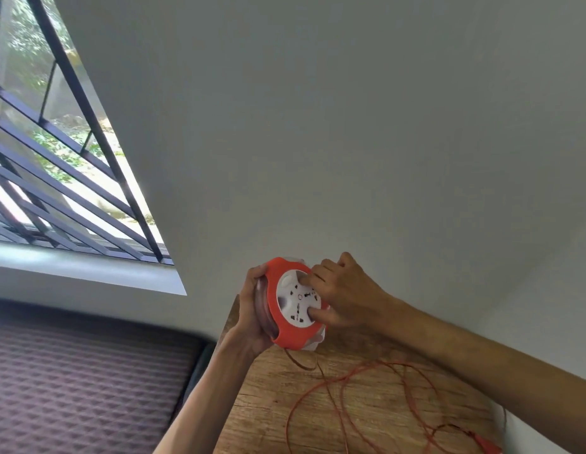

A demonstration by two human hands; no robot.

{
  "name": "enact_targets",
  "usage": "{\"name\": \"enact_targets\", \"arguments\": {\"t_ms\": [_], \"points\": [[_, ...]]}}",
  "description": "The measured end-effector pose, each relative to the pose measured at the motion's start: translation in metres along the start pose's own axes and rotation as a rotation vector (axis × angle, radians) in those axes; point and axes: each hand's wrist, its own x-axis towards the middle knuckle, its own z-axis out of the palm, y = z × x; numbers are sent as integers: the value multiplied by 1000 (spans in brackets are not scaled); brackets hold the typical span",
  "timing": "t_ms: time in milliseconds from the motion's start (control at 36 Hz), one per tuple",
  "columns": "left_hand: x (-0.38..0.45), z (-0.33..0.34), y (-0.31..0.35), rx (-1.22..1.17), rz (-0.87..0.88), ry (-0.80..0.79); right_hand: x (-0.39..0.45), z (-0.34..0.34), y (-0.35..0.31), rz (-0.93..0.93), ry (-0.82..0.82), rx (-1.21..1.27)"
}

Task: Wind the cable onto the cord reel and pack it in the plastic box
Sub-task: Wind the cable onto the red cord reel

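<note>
An orange cord reel [285, 335] with a white socket face is held upright above the far end of a wooden table [265, 407]. My left hand [250, 314] clasps the reel's left rim and back. My right hand [344, 296] rests on the white face, thumb and fingers pressed into its recesses. Thin orange cable [342, 393] drops from under the reel and lies in loose loops on the table. Its orange plug [488, 445] lies at the bottom right edge. No plastic box is in view.
A plain grey wall [350, 126] rises right behind the table. At left there is a barred window [55, 165] with a pale sill. Below it lies a dark quilted mattress [82, 381], next to the table's left edge.
</note>
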Motion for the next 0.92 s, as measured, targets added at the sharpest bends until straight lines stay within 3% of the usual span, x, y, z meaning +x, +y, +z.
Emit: {"name": "enact_targets", "arguments": {"t_ms": [139, 250, 306, 361, 444, 500, 694, 833, 917], "points": [[12, 9, 3, 72, 88, 14, 3, -8, -45, 611, -138, 450], [11, 8, -5, 130, 124, 2, 18, -18, -62, 1177, -74, 1267], [8, 9, -9, 105, 109, -29, 25, -22, -62, 1244, -26, 1470], [8, 9, -10, 59, 92, -38, 28, -22, -63, 1090, 101, 1302], [9, 9, -8, 8, 83, -72, 21, -16, -60, 571, 300, 573], [7, 7, -4, -40, 71, -96, 17, -11, -48, 249, 310, 239], [2, -6, 1, -157, -24, -147, 0, -7, -3, -197, 41, 136], [-4, -3, 0, -109, -76, -170, -6, -12, 18, -494, 20, -68], [-6, 2, -3, -85, -111, -161, -6, -9, 20, -580, 31, -90]]}}
